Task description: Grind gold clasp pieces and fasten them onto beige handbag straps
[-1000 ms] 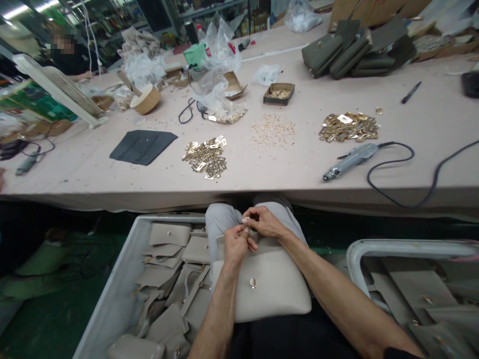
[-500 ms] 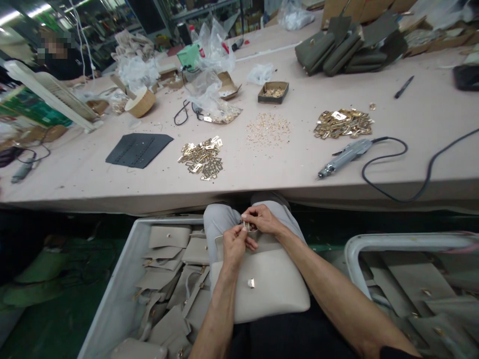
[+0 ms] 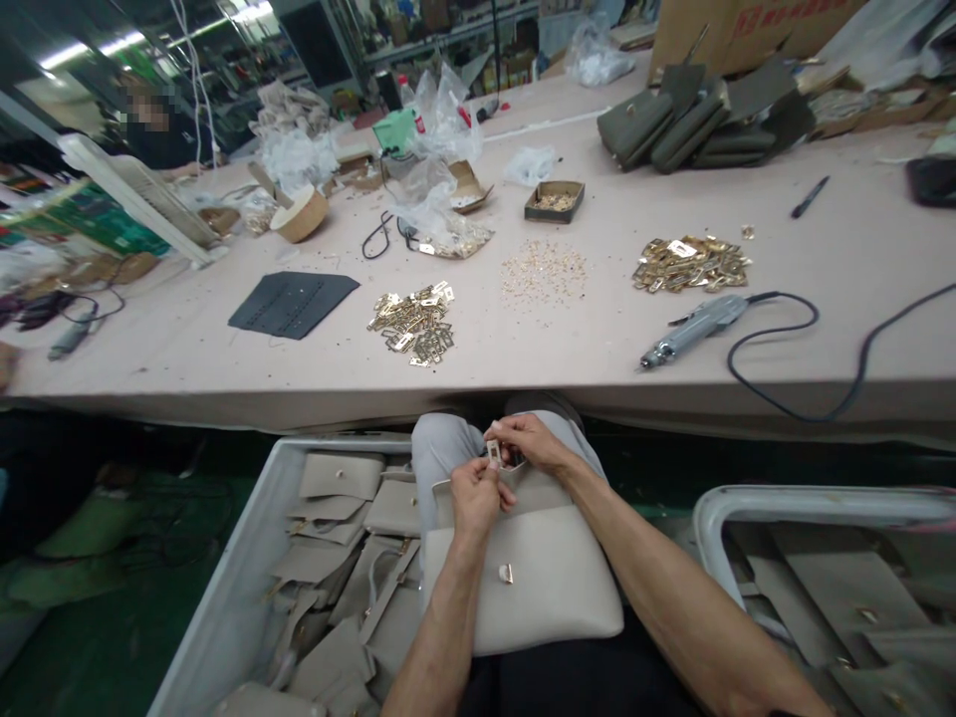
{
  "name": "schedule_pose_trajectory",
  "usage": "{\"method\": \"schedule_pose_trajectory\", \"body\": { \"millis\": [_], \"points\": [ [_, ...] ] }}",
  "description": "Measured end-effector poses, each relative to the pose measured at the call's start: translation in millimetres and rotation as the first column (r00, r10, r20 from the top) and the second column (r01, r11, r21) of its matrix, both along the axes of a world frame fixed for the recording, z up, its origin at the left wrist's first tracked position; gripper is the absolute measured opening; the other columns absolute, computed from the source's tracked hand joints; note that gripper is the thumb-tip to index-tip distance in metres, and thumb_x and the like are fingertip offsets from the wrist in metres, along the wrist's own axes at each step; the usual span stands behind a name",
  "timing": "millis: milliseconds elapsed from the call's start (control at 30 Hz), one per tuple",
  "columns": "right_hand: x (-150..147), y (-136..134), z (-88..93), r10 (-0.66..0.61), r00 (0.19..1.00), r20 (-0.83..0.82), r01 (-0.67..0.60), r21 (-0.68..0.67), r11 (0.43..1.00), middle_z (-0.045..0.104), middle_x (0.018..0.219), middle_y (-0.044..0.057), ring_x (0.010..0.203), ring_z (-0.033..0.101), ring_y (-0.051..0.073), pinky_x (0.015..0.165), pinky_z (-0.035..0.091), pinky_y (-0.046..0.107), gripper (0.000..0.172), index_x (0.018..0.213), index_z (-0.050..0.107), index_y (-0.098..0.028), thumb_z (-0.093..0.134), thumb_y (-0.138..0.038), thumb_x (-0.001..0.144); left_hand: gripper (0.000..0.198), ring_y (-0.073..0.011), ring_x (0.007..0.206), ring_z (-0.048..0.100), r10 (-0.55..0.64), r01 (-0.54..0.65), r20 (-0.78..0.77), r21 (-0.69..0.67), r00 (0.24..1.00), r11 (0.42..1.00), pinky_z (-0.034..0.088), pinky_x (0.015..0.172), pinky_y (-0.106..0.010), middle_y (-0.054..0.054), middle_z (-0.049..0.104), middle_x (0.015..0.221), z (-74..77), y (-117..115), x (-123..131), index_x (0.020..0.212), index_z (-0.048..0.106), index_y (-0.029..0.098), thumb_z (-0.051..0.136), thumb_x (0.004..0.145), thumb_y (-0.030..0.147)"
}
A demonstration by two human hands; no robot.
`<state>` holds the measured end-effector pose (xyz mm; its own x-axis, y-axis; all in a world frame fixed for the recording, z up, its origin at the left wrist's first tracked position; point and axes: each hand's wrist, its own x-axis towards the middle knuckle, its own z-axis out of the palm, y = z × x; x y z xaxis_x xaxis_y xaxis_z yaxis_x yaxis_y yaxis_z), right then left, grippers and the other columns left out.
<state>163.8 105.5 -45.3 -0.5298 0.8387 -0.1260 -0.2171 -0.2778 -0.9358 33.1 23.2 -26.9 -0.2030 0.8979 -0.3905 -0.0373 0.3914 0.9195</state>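
A beige leather handbag (image 3: 545,588) lies on my lap below the table edge, its gold clasp facing up. My left hand (image 3: 473,495) and my right hand (image 3: 525,442) meet at the bag's far top edge. Both are closed in a pinch on a small gold metal plate (image 3: 493,453) held upright between the fingertips. What lies under the fingers on the bag's edge is hidden.
A grey bin (image 3: 246,578) of beige bags sits at my left, a second bin (image 3: 777,508) at my right. On the pink table (image 3: 186,349) lie piles of gold fittings (image 3: 414,324), small screws (image 3: 544,271), an electric screwdriver (image 3: 691,329) with its cord, and dark green bags (image 3: 672,119). A person sits far left.
My hands stay at the bag's top edge. The small gold plate now stands more upright and shows more clearly between my fingertips. The view has shifted slightly.
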Motion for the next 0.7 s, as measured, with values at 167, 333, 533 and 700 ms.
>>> {"method": "schedule_pose_trajectory", "body": {
  "millis": [167, 333, 533, 700],
  "points": [
    [0.4, -5.4, -1.5, -0.044, 0.997, 0.066, 0.038, 0.085, 0.996, 0.065, 0.065, 0.002, 0.053, 0.054, 0.011, 0.051, 0.042, 0.021, 0.037, 0.09, 0.076, -0.012, 0.083, -0.046, 0.077, 0.047, -0.0127, 0.028, 0.048, -0.01, 0.01, 0.023, -0.007, 1.0, 1.0, 0.037, 0.034, -0.021, -0.003, 0.063, 0.04, 0.4, -0.1, -2.5, 0.083, 0.068, 0.012, 0.072, 0.078, 0.059],
    [-3.1, -5.9, 0.4, -0.085, 0.992, 0.097, 0.081, 0.045, 0.996, 0.066, 0.063, 0.003, 0.049, 0.05, 0.01, 0.047, 0.039, 0.021, 0.037, 0.084, 0.077, -0.012, 0.079, -0.048, 0.075, 0.055, -0.0156, 0.033, 0.054, -0.042, 0.044, 0.088, -0.029, 0.995, 0.999, 0.044, 0.038, -0.023, -0.006, 0.067, 0.045, 2.8, -1.3, -4.7, 0.092, 0.069, 0.009, 0.068, 0.079, 0.063],
    [-8.3, -11.2, 3.6, -0.113, 0.981, 0.157, 0.102, 0.08, 0.992, 0.065, 0.062, 0.003, 0.051, 0.054, 0.013, 0.049, 0.042, 0.023, 0.033, 0.082, 0.077, -0.014, 0.076, -0.047, 0.077, 0.058, -0.014, 0.03, 0.051, 0.029, -0.029, 0.022, 0.007, 0.999, 1.0, 0.039, 0.035, -0.021, -0.006, 0.066, 0.044, 2.8, -7.9, 0.9, 0.088, 0.069, 0.01, 0.069, 0.078, 0.068],
    [-11.4, -14.9, 14.9, -0.177, 0.939, 0.296, 0.09, 0.285, 0.954, 0.067, 0.068, 0.004, 0.058, 0.059, 0.016, 0.054, 0.045, 0.024, 0.027, 0.079, 0.076, -0.017, 0.066, -0.04, 0.088, 0.062, -0.0117, 0.025, 0.041, 0.038, -0.039, -0.088, -0.006, 0.995, 0.999, 0.029, 0.031, -0.021, -0.002, 0.057, 0.035, -3.5, -5.1, -1.7, 0.08, 0.069, 0.013, 0.061, 0.079, 0.075]
  ]
}}
